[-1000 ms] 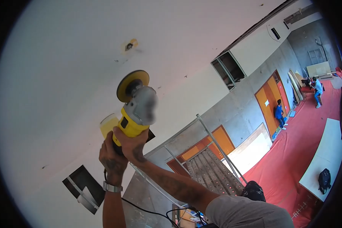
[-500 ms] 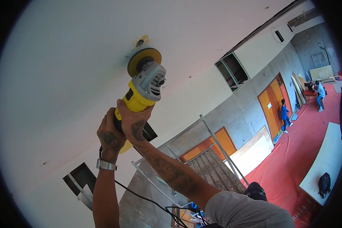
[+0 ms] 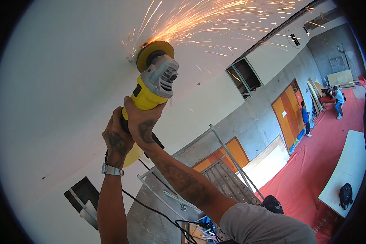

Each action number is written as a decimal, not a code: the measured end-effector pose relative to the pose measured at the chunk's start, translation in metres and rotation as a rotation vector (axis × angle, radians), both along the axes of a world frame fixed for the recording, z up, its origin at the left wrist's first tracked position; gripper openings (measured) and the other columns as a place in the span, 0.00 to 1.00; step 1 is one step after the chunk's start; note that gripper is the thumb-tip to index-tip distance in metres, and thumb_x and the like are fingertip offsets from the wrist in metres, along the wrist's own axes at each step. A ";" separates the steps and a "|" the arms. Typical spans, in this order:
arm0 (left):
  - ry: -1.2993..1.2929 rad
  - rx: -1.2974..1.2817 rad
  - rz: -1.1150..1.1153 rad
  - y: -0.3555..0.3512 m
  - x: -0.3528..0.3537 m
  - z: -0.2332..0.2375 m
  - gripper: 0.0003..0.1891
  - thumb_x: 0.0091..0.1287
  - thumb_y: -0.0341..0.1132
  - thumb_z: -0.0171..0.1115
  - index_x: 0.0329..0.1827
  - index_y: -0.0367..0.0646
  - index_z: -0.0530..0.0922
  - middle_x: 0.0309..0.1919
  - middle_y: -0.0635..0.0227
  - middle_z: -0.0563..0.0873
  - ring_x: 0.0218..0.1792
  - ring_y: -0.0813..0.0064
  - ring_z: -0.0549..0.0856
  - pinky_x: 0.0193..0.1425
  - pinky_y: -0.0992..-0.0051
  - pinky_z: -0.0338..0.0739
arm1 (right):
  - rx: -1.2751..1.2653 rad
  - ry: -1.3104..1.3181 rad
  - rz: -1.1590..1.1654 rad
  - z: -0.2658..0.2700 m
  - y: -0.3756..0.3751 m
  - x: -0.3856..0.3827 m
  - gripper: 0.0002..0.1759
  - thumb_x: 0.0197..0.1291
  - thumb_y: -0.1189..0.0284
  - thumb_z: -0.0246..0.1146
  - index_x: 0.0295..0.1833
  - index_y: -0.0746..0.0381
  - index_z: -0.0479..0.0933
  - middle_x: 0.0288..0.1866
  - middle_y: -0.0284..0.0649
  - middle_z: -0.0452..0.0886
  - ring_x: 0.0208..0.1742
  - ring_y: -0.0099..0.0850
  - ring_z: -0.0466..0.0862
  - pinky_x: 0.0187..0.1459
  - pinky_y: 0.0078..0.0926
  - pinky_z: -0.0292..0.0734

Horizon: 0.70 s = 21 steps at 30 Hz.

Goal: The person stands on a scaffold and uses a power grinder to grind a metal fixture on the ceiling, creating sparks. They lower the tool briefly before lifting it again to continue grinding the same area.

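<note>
Both of my hands grip a yellow and grey angle grinder, raised overhead. My right hand wraps the body just behind the grey gear head. Lower down, my left hand, with a metal watch on the wrist, closes round the rear end. The yellow-brown disc meets the white ceiling, and bright sparks spray up and to the right from its upper edge. A black power cord hangs from the tool past my left wrist. The exact contact point is hidden behind the disc.
Metal scaffold tubes and a perforated platform stand below my right arm. Red sheeting covers the floor. A long white table bears a black backpack. Two people, one in dark blue, are farther off.
Sparks now fly from the disc where none showed before. The grinder has shifted slightly upward, covering the orange-marked spot on the ceiling. Both hands keep their grip.
</note>
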<state>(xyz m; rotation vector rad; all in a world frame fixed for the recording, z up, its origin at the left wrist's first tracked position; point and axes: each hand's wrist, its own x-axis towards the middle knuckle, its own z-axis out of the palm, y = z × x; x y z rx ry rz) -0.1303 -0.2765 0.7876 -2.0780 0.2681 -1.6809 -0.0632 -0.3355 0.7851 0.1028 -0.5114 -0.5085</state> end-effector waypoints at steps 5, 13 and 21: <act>0.004 0.002 -0.005 -0.001 -0.001 0.000 0.32 0.60 0.43 0.78 0.64 0.43 0.74 0.42 0.56 0.89 0.41 0.54 0.91 0.43 0.61 0.84 | 0.015 -0.011 0.045 -0.001 -0.005 -0.003 0.36 0.52 0.76 0.75 0.62 0.64 0.61 0.49 0.42 0.77 0.46 0.32 0.83 0.50 0.34 0.84; -0.054 0.012 -0.016 0.005 0.000 0.003 0.35 0.54 0.44 0.83 0.63 0.43 0.75 0.43 0.58 0.89 0.43 0.54 0.91 0.44 0.61 0.87 | -0.015 -0.013 0.007 0.005 0.003 -0.001 0.35 0.53 0.76 0.75 0.61 0.63 0.62 0.48 0.41 0.77 0.45 0.32 0.83 0.49 0.34 0.85; -0.049 -0.003 -0.004 0.004 -0.003 -0.002 0.35 0.54 0.43 0.83 0.62 0.43 0.75 0.43 0.58 0.89 0.42 0.55 0.91 0.44 0.60 0.87 | -0.055 -0.088 0.118 -0.005 -0.004 -0.006 0.40 0.53 0.75 0.74 0.67 0.67 0.59 0.54 0.45 0.75 0.52 0.35 0.80 0.54 0.36 0.80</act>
